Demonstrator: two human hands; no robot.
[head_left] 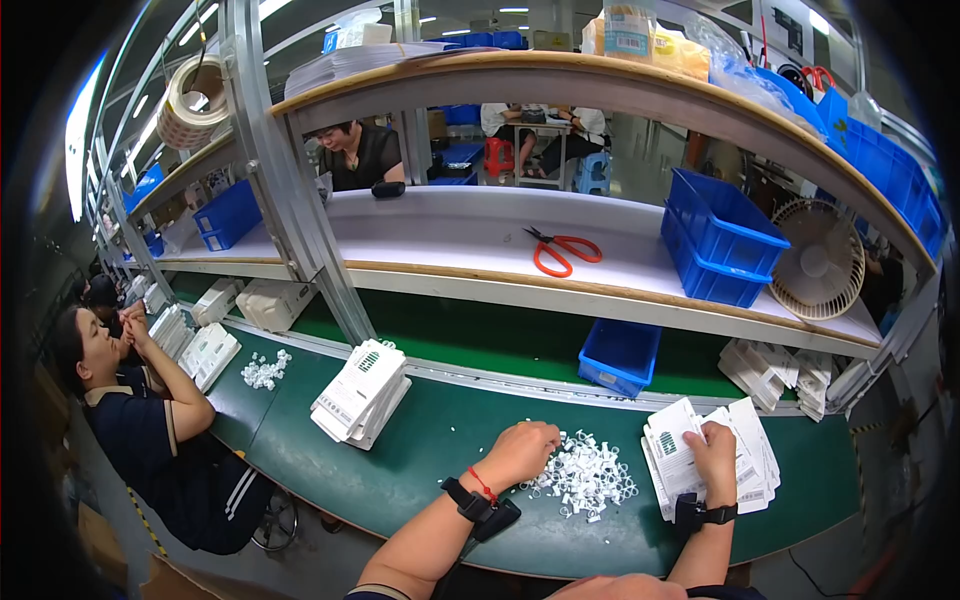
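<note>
My left hand (521, 453) reaches to the upper left edge of a pile of small white ring-like plastic pieces (590, 482). Its fingers are bent together at the tips, and whatever they pinch is too small to make out. On the right, my right hand (714, 455) grips a flat white box (671, 445) with green and dark print, thumb on its face. That box lies over a fanned stack of similar white boxes (757, 440) on the green worktable (400, 490). Both wrists wear black straps; a red cord circles the left one.
Another stack of white boxes (362, 392) stands left of centre. A blue bin (620, 357) sits at the table's back. Red-handled scissors (563, 252), stacked blue bins (722, 240) and a fan (818, 258) occupy the shelf. A co-worker (150, 430) sits at the left.
</note>
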